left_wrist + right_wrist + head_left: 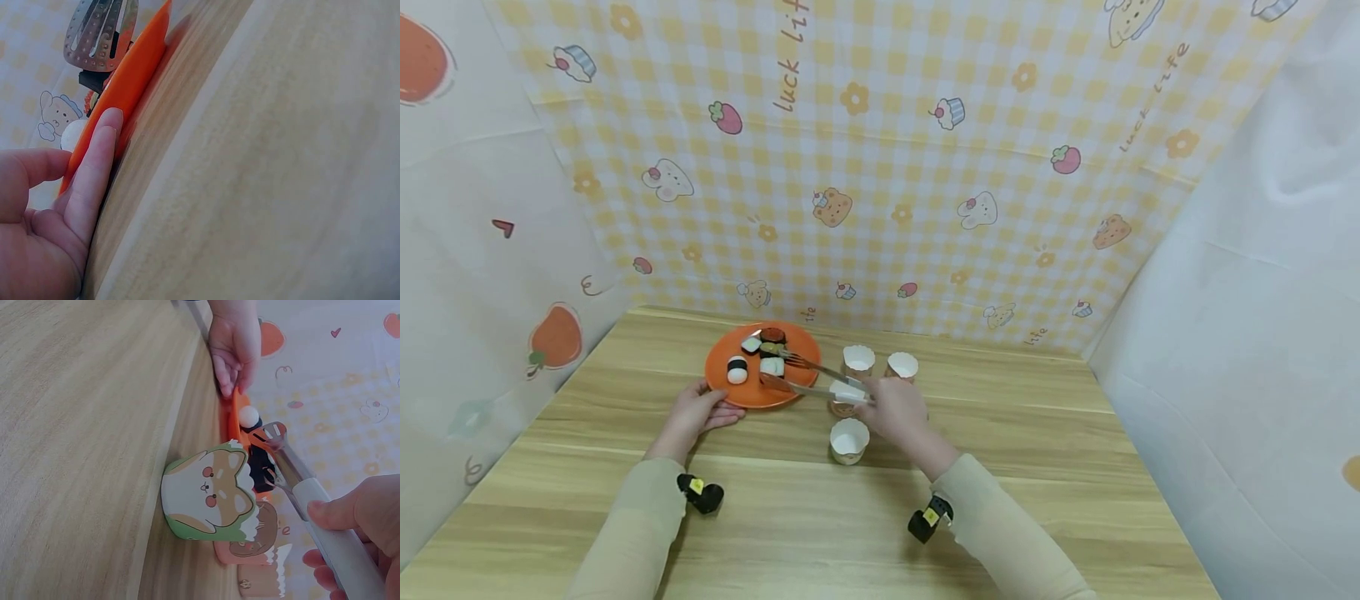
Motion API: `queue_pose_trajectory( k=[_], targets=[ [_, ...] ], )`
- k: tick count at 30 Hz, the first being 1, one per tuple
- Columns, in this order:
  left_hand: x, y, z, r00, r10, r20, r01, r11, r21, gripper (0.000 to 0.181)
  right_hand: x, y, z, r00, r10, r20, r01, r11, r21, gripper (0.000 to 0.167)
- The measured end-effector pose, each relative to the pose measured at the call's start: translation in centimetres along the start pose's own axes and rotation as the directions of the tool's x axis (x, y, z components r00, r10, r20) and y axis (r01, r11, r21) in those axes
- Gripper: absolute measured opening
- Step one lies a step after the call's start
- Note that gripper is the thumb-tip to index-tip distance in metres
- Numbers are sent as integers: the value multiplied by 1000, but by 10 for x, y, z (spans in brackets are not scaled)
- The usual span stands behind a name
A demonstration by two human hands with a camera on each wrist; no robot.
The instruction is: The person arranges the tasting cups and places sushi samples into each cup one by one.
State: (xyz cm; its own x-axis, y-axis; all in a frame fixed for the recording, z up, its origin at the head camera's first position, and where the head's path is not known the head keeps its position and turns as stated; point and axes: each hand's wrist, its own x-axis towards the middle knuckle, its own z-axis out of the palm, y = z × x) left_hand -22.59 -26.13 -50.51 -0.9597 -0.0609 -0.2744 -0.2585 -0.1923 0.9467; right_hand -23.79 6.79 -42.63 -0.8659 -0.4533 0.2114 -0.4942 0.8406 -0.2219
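At the table's back left lies an orange oval plate [718, 365]. My left hand [694, 414] pinches its near-left rim, thumb on top and fingers underneath. Toy sushi pieces sit on it: a white one with a black band [737, 372], a pale green-and-white one [772, 367], a red-topped one [772, 335], a greenish one [770, 349] and a small black-and-white one [750, 344]. My right hand [901, 410] grips white-handled metal tongs [340, 553]. Their fork end and slotted end [100, 40] stand apart over the plate, around the pale piece; contact cannot be told.
Several paper cups stand right of the plate: a front one [849, 443] with a dog print, one [842, 408] beneath the tongs, and two behind [858, 362], partly near my right hand. A yellow checked cloth [865, 150] hangs behind the wooden table [790, 517].
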Motion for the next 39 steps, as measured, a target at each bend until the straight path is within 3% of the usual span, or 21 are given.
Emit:
queue_pose_trajectory(
  k=[19,27,39],
  targets=[
    [2,3,0,1000,-8,3,8,1000,10,55,-6,4,-14,1000,31,7,-31,999,37,25],
    [2,1,0,1000,-9,-1,9,1000,-2,55,-12,9,-18,999,-1,-33,2,1000,29,36],
    [0,0,0,1000,-6,0,6,1000,-7,52,-18,19,-21,998,28,-52,-24,996,83,32]
  ],
)
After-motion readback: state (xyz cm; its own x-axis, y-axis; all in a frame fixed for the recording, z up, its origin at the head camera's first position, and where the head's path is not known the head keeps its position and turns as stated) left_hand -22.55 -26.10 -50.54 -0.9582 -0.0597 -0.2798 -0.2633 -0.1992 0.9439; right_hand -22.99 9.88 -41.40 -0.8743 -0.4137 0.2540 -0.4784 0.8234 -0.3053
